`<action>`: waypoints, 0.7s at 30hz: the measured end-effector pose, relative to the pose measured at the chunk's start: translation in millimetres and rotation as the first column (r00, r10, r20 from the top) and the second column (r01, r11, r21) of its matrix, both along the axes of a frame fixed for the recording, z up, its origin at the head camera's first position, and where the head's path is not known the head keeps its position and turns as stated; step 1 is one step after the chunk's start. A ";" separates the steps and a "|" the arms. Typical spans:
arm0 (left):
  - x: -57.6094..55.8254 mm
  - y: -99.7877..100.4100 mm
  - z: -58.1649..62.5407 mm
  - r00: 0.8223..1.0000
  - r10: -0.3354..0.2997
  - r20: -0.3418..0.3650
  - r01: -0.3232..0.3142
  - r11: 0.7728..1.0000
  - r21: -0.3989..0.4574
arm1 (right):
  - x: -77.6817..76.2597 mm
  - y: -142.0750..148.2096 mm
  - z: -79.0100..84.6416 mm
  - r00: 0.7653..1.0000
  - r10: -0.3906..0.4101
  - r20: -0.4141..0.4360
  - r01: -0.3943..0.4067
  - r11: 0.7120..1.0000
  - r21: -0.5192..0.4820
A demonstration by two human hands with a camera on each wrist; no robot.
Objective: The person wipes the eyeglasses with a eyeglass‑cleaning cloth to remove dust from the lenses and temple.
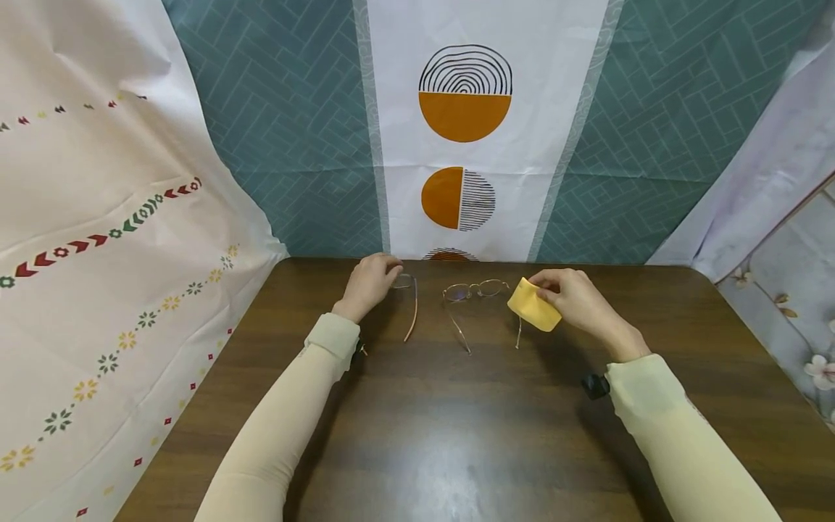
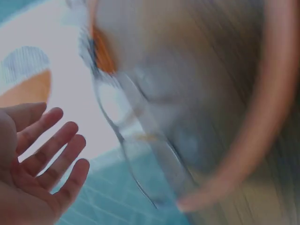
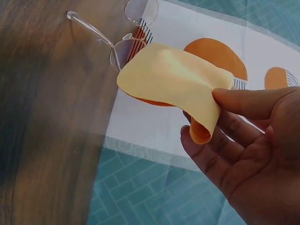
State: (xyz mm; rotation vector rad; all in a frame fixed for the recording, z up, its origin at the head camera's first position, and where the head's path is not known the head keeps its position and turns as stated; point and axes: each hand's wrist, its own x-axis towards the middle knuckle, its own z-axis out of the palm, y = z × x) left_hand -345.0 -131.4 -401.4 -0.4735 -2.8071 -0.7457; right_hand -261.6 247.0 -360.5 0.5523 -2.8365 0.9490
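Note:
My left hand (image 1: 370,283) is at the back of the table beside a pair of eyeglasses with brownish temples (image 1: 415,312), covering part of them in the head view. In the left wrist view, its fingers are spread and loosely bent, apart from the blurred eyeglasses frame (image 2: 123,140). To the right, my right hand (image 1: 577,301) pinches a yellow cloth (image 1: 535,307) between thumb and fingers. The cloth (image 3: 173,75) hangs folded over, its lower edge curled. Thin gold-rimmed eyeglasses (image 1: 459,292) with clear-tipped temples stand unfolded between the hands, the cloth overlapping their right side.
The brown wooden table (image 1: 417,420) reaches back to a teal and white patterned curtain (image 1: 496,152). An embroidered cream cloth (image 1: 130,304) hangs along the left side, and a floral drape (image 1: 783,290) stands at the right.

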 end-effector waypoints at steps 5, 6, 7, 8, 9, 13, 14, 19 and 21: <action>11.0 22.8 1.3 0.996 -0.048 0.075 0.040 0.994 0.102 | -2.2 -2.9 3.9 1.000 -0.002 -0.017 0.003 1.000 0.019; 12.8 25.8 -0.3 0.994 -0.052 0.096 0.041 0.992 0.117 | -2.7 -3.6 4.5 1.000 -0.001 -0.021 0.001 1.000 0.024; 14.1 28.7 -1.8 0.992 -0.053 0.114 0.039 0.991 0.124 | -3.6 -3.8 5.2 1.000 0.002 -0.027 -0.001 1.000 0.028; 15.2 31.1 -3.6 0.990 -0.053 0.130 0.035 0.991 0.132 | -4.4 -4.1 5.8 0.999 0.004 -0.032 -0.003 0.999 0.033; 16.4 33.6 -4.9 0.987 -0.052 0.153 0.031 0.990 0.139 | -5.2 -4.3 6.3 0.999 0.005 -0.037 -0.004 0.999 0.037; 20.5 42.5 -8.3 0.963 -0.060 0.264 0.013 0.985 0.174 | -8.5 -5.4 8.1 0.999 0.007 -0.042 -0.005 0.999 0.045; 21.4 44.7 -8.0 0.954 -0.064 0.294 0.009 0.983 0.186 | -9.7 -5.3 8.3 0.999 0.006 -0.039 -0.004 0.999 0.048; 22.4 57.1 -3.6 0.917 -0.066 0.394 -0.015 0.980 0.200 | -16.7 -5.1 10.4 1.000 0.003 -0.022 -0.002 0.999 0.048; 21.1 62.4 -2.6 0.907 -0.059 0.418 -0.026 0.981 0.194 | -19.2 -5.2 11.1 1.000 0.000 -0.016 0.000 0.999 0.039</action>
